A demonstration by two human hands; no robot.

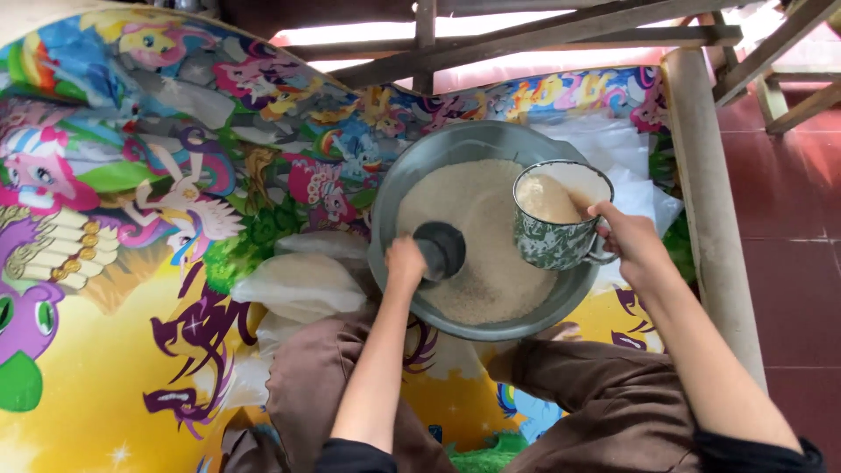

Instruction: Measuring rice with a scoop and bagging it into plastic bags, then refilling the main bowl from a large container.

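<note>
Left hand: the left hand (406,261) is closed over a small dark cup (441,250), which is held low inside the basin (412,175), its mouth turned toward the rice (477,228).
Right hand: the right hand (626,241) is wrapped around the handle of a green-patterned mug (554,226), which is held above the right rim of the basin and tilted slightly.
Mug contents: a heap of rice is seen inside the mug, reaching near the lip on its left side.
Rice position: the bulk of the grain is spread across the basin floor, just beside the left hand and below the mug.
Basin position: the basin is set on a bright cartoon-printed mat (114,219), close in front of the folded knees in brown trousers (613,394).
Risk, mug: grains could be spilled over the basin rim onto the mat, judged from how far right the mug is held and how full it looks.
Risk, cup: the basin could be tipped toward the lap if the cup is pressed hard against its near wall.
Risk, bags: clear plastic bags (298,280) lie just left of the basin, touching its edge; they could be dragged by the left forearm.
Surroundings: a wooden post (701,175) stands right of the basin, with red floor tiles (797,219) beyond it.
</note>
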